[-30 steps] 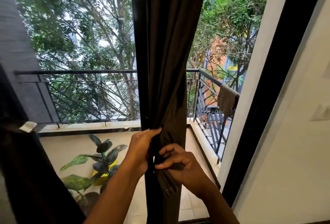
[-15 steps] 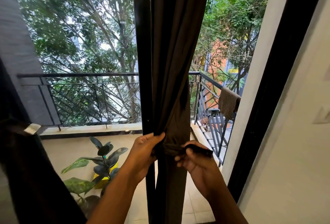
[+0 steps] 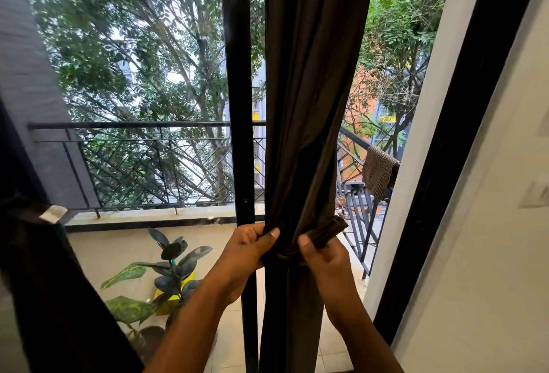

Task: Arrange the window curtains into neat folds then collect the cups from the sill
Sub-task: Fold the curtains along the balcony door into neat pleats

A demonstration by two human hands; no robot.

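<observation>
A dark brown curtain (image 3: 312, 90) hangs gathered into a narrow bundle in front of the glass door. A tie band (image 3: 325, 231) of the same cloth is wrapped round it at waist height. My left hand (image 3: 249, 246) grips the bundle and band from the left. My right hand (image 3: 322, 257) pinches the free end of the band, which sticks out to the right. A second dark curtain (image 3: 44, 298) hangs at the far left with a pale tab (image 3: 53, 213) on it. No cups or sill are in view.
A black door frame post (image 3: 240, 105) stands just left of the curtain. Outside lie a balcony with a metal railing (image 3: 148, 161), a potted plant (image 3: 169, 271) in a yellow pot and a brown cloth (image 3: 378, 172) over the rail. A white wall (image 3: 490, 224) is on the right.
The view tilted up slightly. My right hand drew the tie band round the curtain and pulled its end out to the right, cinching the bundle tighter. My left hand kept its grip.
</observation>
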